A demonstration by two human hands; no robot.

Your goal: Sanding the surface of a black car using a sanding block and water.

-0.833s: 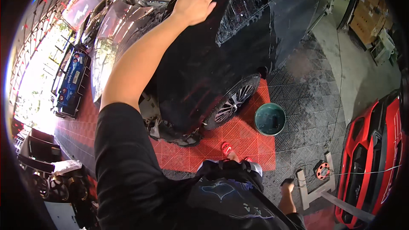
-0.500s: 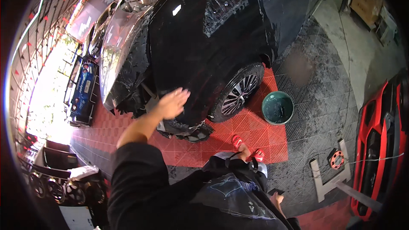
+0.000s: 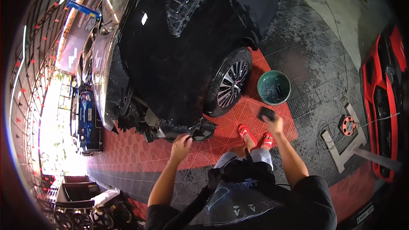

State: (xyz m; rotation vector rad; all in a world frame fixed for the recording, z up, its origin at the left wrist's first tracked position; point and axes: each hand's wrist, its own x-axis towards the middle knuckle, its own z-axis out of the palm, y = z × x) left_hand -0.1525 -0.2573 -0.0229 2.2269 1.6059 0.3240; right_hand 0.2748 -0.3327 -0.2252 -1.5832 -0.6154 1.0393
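Note:
A black car with a wet, glossy side panel fills the upper middle of the view, its lower front torn-edged or stripped open. Below that front corner is my left hand, fingers curled together; a small dark bit shows at the fingertips, but I cannot make out what it is. My right hand grips a dark rectangular block, perhaps a sponge, just under a green bucket. Liquid and a dark object show inside the bucket. The car's spoked wheel stands left of it.
Red and black grid tiles cover the floor. A red car bumper stands at the right, beside a grey metal stand and an orange-red reel. Several wheels sit at lower left. A blue vehicle is beyond.
My left hand has come down off the car's panel and its fingers have curled. My right hand has risen from beside my body toward the bucket with the dark block. The view has shifted.

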